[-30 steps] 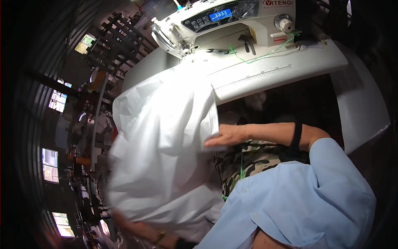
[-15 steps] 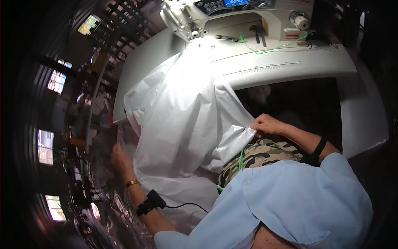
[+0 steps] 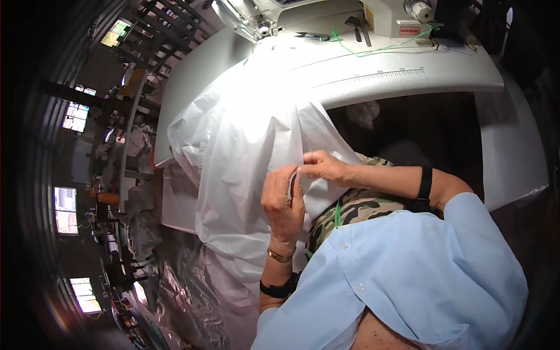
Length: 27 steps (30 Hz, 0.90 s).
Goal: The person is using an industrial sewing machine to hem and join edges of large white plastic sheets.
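Observation:
A glossy white sheet [image 3: 239, 169] hangs in folds from the sewing machine table over my lap. My left hand [image 3: 283, 201] is raised over it with thumb and fingertips pinched together. Tip to tip with it, my right hand [image 3: 326, 167] comes in from the right, its fingers also closed. Both seem to pinch the sheet along an edge or fold; the exact grip is small and partly hidden by the fingers. At the top, the sewing machine [image 3: 388, 23] stands with its needle area [image 3: 263, 29] under a bright light, where the sheet's far end is washed out.
On the pale table [image 3: 402, 87] lie a dark small tool [image 3: 359, 30], black tweezers-like tool [image 3: 312, 36] and green thread [image 3: 379, 53]. A printed ruler scale [image 3: 391, 74] runs along it. Crumpled shiny sheeting [image 3: 192, 286] covers the lower left. Racks [image 3: 157, 35] stand beyond.
My left hand has come from the sheet's left side to its middle. My right hand has moved left and slightly up to meet it. The machine sits higher in view.

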Motion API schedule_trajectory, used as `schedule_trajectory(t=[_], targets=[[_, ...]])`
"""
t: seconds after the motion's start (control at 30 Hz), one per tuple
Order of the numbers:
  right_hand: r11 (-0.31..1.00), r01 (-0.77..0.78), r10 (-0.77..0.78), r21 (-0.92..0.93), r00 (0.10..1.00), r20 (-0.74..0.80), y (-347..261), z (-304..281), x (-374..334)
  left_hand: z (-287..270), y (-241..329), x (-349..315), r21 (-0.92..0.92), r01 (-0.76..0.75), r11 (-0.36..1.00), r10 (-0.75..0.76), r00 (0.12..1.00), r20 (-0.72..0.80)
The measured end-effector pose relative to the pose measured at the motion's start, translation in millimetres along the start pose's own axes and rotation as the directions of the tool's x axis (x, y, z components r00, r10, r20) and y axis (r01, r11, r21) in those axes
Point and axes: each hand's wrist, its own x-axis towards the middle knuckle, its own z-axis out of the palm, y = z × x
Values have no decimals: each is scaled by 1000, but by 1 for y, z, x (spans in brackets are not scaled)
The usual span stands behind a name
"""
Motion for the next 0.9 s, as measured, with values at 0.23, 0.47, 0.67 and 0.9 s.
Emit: schedule_trajectory(t=[0.23,0.47,0.67,0.9], targets=[[968,237,-230,-85,970,82,-24,60,-33,-20,-17,13,-52,250,967,-234,950,207],[711,588,-342,-385,768,542,-27,64,-33,-31,-50,5,-10,401,916,-381,879,287],[905,248,-307,-345,943,-128,-46,24,-1,-59,-49,21,-158,427,890,-423,904,61],[969,242,-244,-55,883,-400,-101,20,59,-104,-46,88,-293,258,921,-263,965,23]])
